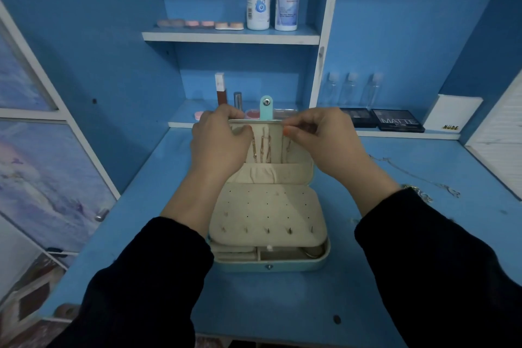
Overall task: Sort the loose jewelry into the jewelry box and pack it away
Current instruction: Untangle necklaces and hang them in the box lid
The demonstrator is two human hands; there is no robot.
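A mint-green jewelry box point(324, 257) lies open in the middle of the blue desk, its lid point(299, 172) standing up at the back with a snap tab point(265, 108) on top. Gold chains point(262, 147) hang inside the lid above a cream pocket. A cream earring panel point(268, 212) with several studs covers the tray. My left hand point(220, 144) grips the lid's top left edge, thumb inside. My right hand point(316, 138) pinches the lid's top right edge. A thin silver chain point(418, 178) lies loose on the desk to the right.
Two white solution bottles point(258, 0) and pink lens cases point(197, 23) stand on the upper shelf. Lipstick tubes point(220, 90) stand behind the box. Clear small bottles point(350, 90), dark palettes point(395, 120) and a white box point(452, 113) line the right ledge.
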